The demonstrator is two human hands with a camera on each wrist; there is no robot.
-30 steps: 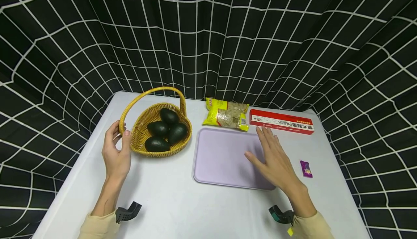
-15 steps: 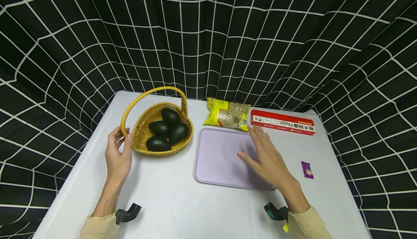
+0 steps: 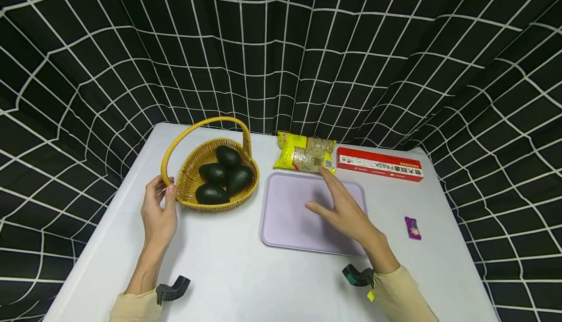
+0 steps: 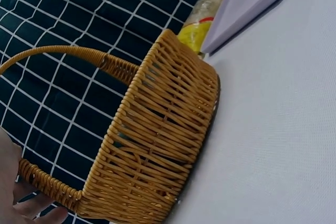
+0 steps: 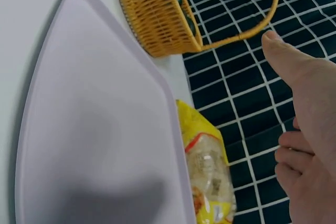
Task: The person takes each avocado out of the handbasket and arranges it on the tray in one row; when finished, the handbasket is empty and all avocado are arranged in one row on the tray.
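Observation:
A yellow-brown wicker basket with a tall arched handle stands at the left of the table. Several dark green avocados lie in it. At the near left foot of the handle, my left hand grips it between thumb and fingers; the left wrist view shows the fingers around the handle, beside the basket's woven wall. My right hand, fingers extended and thumb spread, hovers over the lilac tray with nothing in its grasp. Its shadow falls on the tray in the right wrist view.
Behind the tray lie two yellow food bags with clear windows. A red and white pasta box sits at the back right. A small purple packet lies on the right. Black gridded curtain surrounds the white table.
My right hand has moved left across the tray, away from the pasta box. My left hand has slid slightly down the handle; the basket and the other objects stay in place.

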